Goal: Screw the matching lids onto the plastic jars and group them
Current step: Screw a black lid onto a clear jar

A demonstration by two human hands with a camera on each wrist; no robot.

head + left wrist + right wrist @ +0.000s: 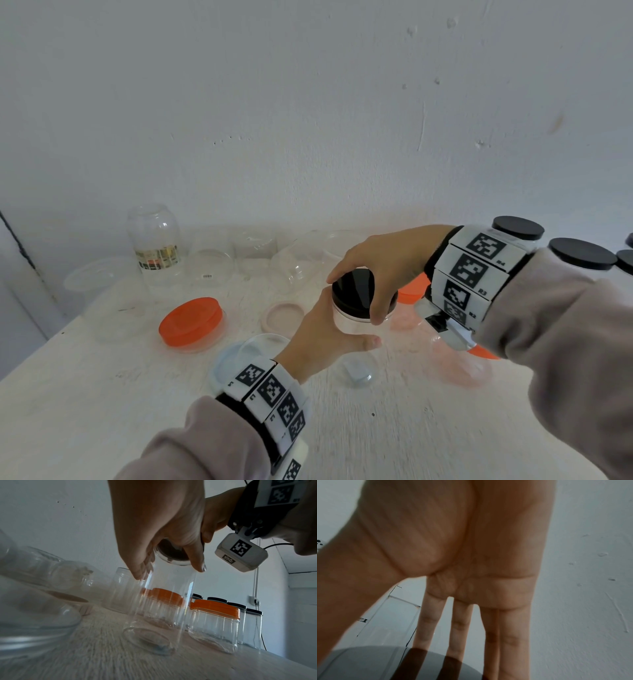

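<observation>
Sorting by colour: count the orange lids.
3 orange lids: one at left, one behind the right hand, one under its wristband. The arm may hide more.

Under my right hand [383, 270] I see a glossy black round lid [356, 291] on a clear plastic jar [164, 601]. Left of my left hand [322, 339] lies an orange round plastic lid [191, 322]; a pale pink round lid [282, 317] sits just beyond that hand. My wrist bands [476, 270] are white with black square codes (sleeves a greyish beige). Behind my right wrist stand more black-lidded jars [582, 255].
</observation>
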